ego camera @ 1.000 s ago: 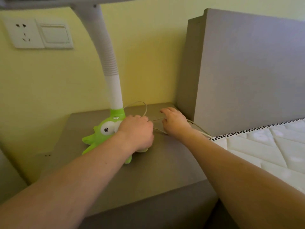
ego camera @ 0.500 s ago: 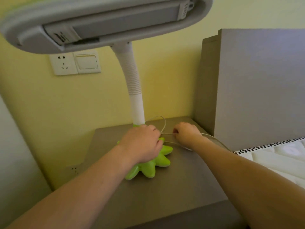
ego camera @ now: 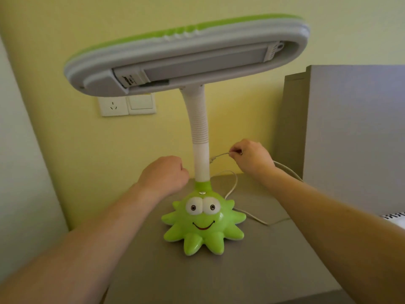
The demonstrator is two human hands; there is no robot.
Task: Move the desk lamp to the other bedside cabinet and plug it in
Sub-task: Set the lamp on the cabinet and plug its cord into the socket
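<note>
The desk lamp stands upright on the grey bedside cabinet (ego camera: 219,279): green octopus-shaped base (ego camera: 203,224) facing me, white ribbed neck (ego camera: 200,137), long white and green head (ego camera: 186,58) overhead. Its white cord (ego camera: 258,220) loops behind the base and runs off right under my forearm. My left hand (ego camera: 164,174) is a closed fist just left of the neck, apart from it, with nothing seen in it. My right hand (ego camera: 252,156), right of the neck, pinches a thin grey wire tie (ego camera: 219,155) that sticks out toward the neck.
A white wall socket (ego camera: 112,105) and a switch (ego camera: 140,102) sit on the yellow wall behind the lamp, partly under its head. A tall grey headboard (ego camera: 350,128) rises at the right, with a mattress corner (ego camera: 394,220) below it.
My left hand has let go of the lamp base and risen beside the neck. My right hand has lifted off the cabinet with the thin tie. The base now faces me.
</note>
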